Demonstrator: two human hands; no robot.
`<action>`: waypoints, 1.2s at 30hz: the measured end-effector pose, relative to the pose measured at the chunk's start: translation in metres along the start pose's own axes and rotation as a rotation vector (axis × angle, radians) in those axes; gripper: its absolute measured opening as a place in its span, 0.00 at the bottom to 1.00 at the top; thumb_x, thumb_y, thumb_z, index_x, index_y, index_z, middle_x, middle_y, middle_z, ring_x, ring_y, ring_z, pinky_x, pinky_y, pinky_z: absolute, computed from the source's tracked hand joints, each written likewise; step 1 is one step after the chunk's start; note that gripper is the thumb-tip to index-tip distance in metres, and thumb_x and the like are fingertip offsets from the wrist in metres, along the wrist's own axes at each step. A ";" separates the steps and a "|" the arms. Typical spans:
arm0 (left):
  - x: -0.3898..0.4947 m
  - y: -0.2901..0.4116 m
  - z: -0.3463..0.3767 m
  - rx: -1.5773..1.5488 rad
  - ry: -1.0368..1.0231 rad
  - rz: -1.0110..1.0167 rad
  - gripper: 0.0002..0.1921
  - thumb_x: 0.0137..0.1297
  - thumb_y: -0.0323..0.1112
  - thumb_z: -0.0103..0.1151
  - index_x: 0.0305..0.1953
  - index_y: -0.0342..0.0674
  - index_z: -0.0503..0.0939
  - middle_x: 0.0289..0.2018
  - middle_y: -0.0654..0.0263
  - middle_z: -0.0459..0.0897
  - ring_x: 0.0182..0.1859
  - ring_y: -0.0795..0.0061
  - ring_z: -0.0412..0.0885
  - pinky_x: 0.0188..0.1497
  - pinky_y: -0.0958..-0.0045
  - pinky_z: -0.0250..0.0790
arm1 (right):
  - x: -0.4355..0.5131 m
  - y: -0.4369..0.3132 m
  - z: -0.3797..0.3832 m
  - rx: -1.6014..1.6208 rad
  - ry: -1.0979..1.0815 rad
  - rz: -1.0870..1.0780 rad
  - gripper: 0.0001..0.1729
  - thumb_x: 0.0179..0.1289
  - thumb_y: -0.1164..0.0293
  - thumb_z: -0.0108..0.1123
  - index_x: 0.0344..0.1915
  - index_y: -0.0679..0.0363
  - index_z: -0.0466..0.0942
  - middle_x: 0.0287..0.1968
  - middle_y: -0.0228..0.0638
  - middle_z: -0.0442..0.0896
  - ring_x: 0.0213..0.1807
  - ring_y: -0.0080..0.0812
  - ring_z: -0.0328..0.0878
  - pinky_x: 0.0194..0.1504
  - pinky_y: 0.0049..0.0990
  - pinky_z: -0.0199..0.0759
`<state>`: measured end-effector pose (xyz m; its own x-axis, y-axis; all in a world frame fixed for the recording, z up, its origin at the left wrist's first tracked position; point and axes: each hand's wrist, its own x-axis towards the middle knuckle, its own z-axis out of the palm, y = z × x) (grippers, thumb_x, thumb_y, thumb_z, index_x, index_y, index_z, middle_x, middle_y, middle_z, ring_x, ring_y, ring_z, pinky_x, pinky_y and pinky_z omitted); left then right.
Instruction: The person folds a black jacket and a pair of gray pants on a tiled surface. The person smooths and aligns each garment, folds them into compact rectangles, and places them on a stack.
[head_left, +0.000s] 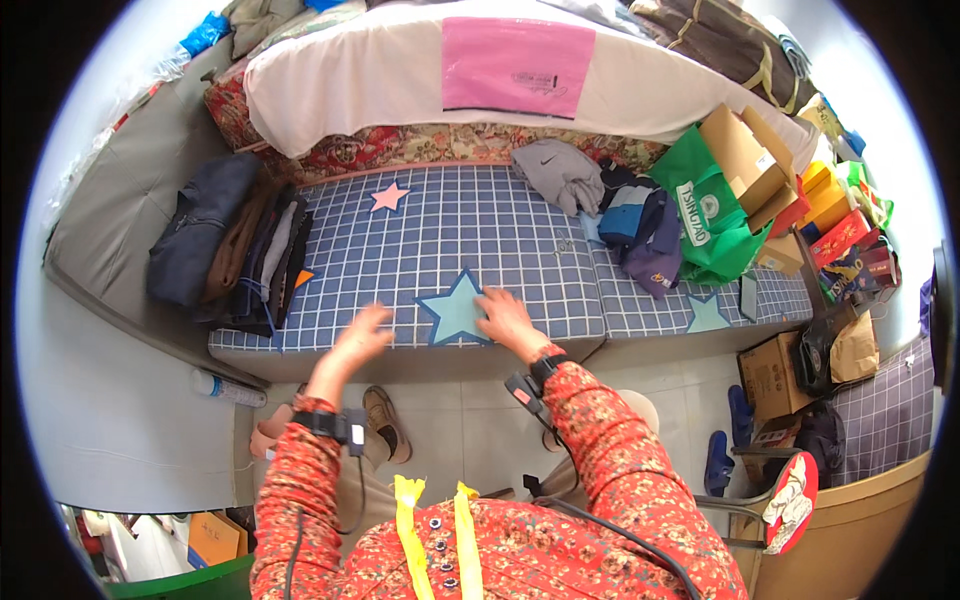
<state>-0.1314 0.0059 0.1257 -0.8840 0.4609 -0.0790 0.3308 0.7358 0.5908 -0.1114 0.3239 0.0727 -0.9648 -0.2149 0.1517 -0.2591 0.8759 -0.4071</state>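
Observation:
My left hand is over the front edge of a sofa seat with a blue-and-white checked cover. It holds nothing, and its fingers are slightly blurred. Beside the light-blue star on that cover is my right hand, fingers spread and nothing in them; whether it touches the cloth I cannot tell. To the left, a stack of folded dark clothes lies on the seat. Farther back on the right are a crumpled grey garment and a heap of navy and purple clothes.
A green shopping bag and an open cardboard box stand on the right end, near a phone. A white cloth and pink bag cover the backrest. Blue slippers and a metal-framed stool are below right.

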 end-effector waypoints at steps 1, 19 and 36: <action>-0.005 0.008 0.018 0.050 -0.072 -0.037 0.27 0.58 0.41 0.58 0.60 0.44 0.72 0.67 0.51 0.61 0.70 0.53 0.58 0.70 0.60 0.54 | -0.008 0.004 -0.009 0.081 -0.051 0.036 0.24 0.55 0.63 0.56 0.53 0.58 0.76 0.61 0.44 0.71 0.64 0.47 0.65 0.61 0.47 0.62; 0.015 0.057 0.058 0.339 -0.348 -0.048 0.43 0.56 0.46 0.61 0.70 0.42 0.53 0.72 0.44 0.44 0.74 0.45 0.43 0.68 0.42 0.51 | 0.090 0.227 -0.092 1.338 0.481 0.793 0.37 0.71 0.62 0.45 0.72 0.60 0.41 0.46 0.50 0.80 0.38 0.41 0.83 0.34 0.35 0.77; 0.020 0.052 0.065 0.267 -0.321 -0.120 0.40 0.58 0.47 0.60 0.70 0.46 0.55 0.73 0.50 0.44 0.75 0.48 0.41 0.68 0.37 0.47 | 0.073 0.066 -0.083 0.961 0.255 0.129 0.09 0.58 0.70 0.63 0.31 0.64 0.76 0.30 0.30 0.78 0.31 0.23 0.74 0.34 0.21 0.69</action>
<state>-0.1103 0.0859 0.1031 -0.7875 0.4645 -0.4051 0.3433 0.8765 0.3376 -0.1948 0.4021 0.1311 -0.9787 0.0548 0.1978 -0.1885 0.1413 -0.9719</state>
